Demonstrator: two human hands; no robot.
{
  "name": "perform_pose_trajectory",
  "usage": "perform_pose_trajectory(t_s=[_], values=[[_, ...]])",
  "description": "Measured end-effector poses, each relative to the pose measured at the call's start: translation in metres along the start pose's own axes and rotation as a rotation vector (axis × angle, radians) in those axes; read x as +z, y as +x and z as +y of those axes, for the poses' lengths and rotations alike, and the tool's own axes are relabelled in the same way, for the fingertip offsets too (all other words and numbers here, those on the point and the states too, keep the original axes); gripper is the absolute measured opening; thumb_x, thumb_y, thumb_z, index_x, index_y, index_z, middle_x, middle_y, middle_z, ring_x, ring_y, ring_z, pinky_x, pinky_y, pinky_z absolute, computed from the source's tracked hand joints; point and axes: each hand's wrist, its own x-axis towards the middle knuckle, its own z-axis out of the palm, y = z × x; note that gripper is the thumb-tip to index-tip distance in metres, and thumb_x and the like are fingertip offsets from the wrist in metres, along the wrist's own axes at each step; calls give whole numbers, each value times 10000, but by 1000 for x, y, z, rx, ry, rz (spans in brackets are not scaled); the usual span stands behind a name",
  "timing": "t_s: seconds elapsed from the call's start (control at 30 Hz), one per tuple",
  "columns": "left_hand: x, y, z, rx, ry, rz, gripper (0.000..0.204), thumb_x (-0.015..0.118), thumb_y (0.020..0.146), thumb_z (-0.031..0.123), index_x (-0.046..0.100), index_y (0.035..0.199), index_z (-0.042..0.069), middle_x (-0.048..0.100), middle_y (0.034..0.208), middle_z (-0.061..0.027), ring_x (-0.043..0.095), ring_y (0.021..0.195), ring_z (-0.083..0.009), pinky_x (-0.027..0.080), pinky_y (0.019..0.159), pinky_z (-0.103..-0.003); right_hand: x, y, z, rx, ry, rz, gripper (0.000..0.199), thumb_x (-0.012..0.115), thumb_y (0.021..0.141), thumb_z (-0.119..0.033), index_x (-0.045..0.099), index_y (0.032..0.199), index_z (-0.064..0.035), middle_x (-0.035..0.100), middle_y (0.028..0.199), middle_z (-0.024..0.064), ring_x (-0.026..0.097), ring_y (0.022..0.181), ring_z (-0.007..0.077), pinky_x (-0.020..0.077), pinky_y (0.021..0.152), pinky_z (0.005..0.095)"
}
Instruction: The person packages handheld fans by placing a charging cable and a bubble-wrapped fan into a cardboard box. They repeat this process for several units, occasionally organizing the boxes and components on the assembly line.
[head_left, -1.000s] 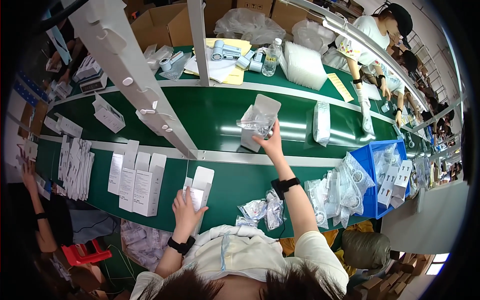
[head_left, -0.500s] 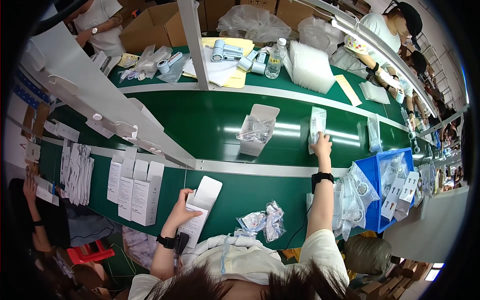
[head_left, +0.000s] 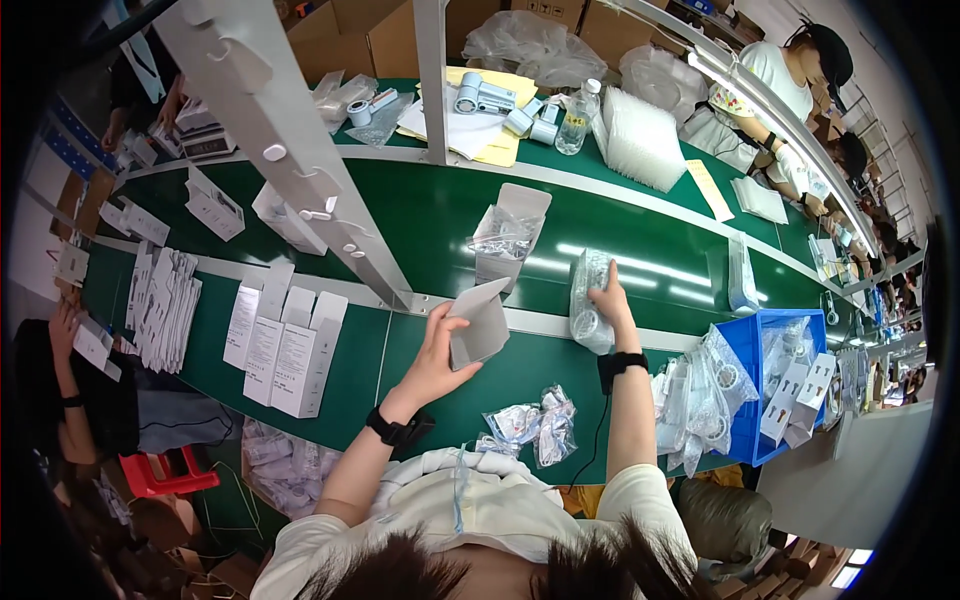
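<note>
My left hand [head_left: 430,368] is closed round a white carton [head_left: 483,338], its top flap raised and its opening tipped toward me above the bench. My right hand [head_left: 611,302] grips a bubble-wrapped packet [head_left: 590,325] with the index finger stretched along it, over the near edge of the conveyor belt. What lies inside the wrap is too blurred to make out. Just beyond the carton, on the belt, stands another open white box [head_left: 513,213] with a clear-bagged item in its top. Between my forearms, small clear bags of parts [head_left: 552,425] rest on the green bench.
Several white cartons [head_left: 268,362] and a stack of folded white sheets [head_left: 170,310] stand on the left. A blue bin [head_left: 742,400] holds bagged parts and boxes on the right. A metal post [head_left: 345,215] slants across the left. Another bubble-wrapped packet [head_left: 741,280] lies on the belt. Other people work nearby.
My right hand has brought the bubble-wrapped packet leftward and nearer to me. The left hand has lifted the carton forward and right and tipped it. The whole view has turned slightly.
</note>
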Motion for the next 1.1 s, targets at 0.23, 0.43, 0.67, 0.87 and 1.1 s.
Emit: perform_pose_trajectory(t_s=[0.23,0.43,0.67,0.87,1.1], values=[[18,-10,-20,100,-46,77,674,762,614,125,264,1068,102,301,1283,-210,385,1158,-375,369,931,-425,2,-110,-104,-97,1496,-17,609,594,768,-82,278,1289,-88,483,1125,107,529,979,238,450,835,366],[31,-18,-34,26,-136,258,729,794,590,148,227,1042,79,333,1264,-237,421,1136,-359,383,921,-406,92,-177,-200,-460,1108,499,641,618,788,-113,204,1276,-132,346,1253,90,377,1146,218,357,942,370],[7,-44,-42,-138,-220,313,763,811,567,142,219,1043,70,316,1271,-253,414,1146,-348,376,924,-388,88,-207,-180,-1025,-331,111,537,689,692,-149,458,1173,-91,396,1180,156,381,1096,353,364,907,438],[-2,-54,-35,40,-52,161,758,803,572,119,222,1058,98,313,1265,-234,405,1153,-346,359,939,-388,49,-213,-51,-351,-449,139,682,720,644,-159,405,1246,-94,454,1111,162,413,1030,361,408,858,411],[-19,-43,1,99,11,187,613,783,590,127,376,1045,64,348,1255,-183,423,1129,-327,363,920,-357,47,-248,7,87,-723,-64,713,751,573,-88,417,1203,-117,488,1055,160,517,909,360,459,754,416]])
